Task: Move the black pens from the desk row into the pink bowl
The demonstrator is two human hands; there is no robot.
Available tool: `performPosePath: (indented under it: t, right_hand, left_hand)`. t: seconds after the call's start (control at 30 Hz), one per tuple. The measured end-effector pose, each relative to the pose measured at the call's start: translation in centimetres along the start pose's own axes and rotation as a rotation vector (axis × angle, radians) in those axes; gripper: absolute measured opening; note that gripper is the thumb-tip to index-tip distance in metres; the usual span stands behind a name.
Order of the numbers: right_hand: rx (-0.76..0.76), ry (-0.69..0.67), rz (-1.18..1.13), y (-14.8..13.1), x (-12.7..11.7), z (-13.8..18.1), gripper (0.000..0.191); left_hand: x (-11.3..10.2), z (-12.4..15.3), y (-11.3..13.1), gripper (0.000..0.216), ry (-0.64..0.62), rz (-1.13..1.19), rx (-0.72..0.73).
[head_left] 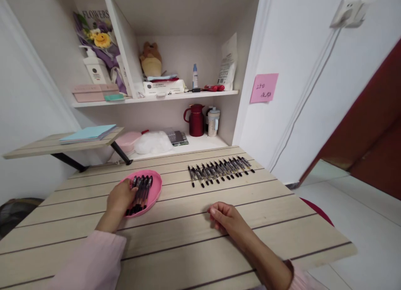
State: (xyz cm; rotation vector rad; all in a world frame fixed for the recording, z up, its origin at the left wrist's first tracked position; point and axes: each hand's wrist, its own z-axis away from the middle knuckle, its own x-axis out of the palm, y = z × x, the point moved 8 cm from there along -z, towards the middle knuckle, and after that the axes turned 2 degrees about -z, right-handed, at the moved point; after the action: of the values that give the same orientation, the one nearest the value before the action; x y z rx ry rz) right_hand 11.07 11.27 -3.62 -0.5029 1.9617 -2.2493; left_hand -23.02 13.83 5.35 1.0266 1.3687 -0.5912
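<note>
A pink tray (156,194) lies on the wooden table (194,240) and holds several black pens (142,189). My left hand (120,197) reaches into the tray's left side, fingers touching the pens; I cannot tell whether it grips one. Farther right, a row of several black pens (221,168) lies side by side on the table. My right hand (226,217) rests on the table below that row, fingers curled, holding nothing.
Behind the table stand shelves with a red jug (196,120), a small cup (213,121), a pink box (128,140) and a white bag (153,142). A side shelf (56,146) carries a blue book (87,133). The table's right edge drops to the floor.
</note>
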Motion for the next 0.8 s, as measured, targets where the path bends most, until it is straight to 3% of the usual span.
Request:
performPosePath:
  t: [0.17, 0.3, 0.37, 0.47, 0.57, 0.8]
  right_hand:
    - [0.017, 0.034, 0.006, 0.3, -0.1, -0.1, 0.039]
    - [-0.025, -0.008, 0.03, 0.6, 0.3, -0.3, 0.037]
    - [-0.043, -0.014, 0.042, 0.6, 0.4, -0.3, 0.036]
    - [-0.052, -0.014, 0.064, 0.8, 0.4, -0.4, 0.037]
    - [-0.059, -0.033, 0.079, 0.9, 0.6, -0.4, 0.037]
    - [-0.071, -0.046, 0.105, 1.0, 0.5, -0.6, 0.029]
  left_hand:
    - [-0.6, 1.0, 2.3, 0.029, 0.012, 0.014, 0.028]
    - [0.8, 3.1, 9.5, 0.024, -0.057, 0.157, 0.382]
    - [2.8, 3.9, 12.9, 0.021, -0.12, 0.181, 0.451]
    - [6.2, 3.8, 16.6, 0.028, -0.169, 0.183, 0.435]
    - [8.7, 3.0, 18.8, 0.033, -0.192, 0.181, 0.379]
    - [10.5, 1.9, 20.0, 0.037, -0.257, 0.19, 0.281]
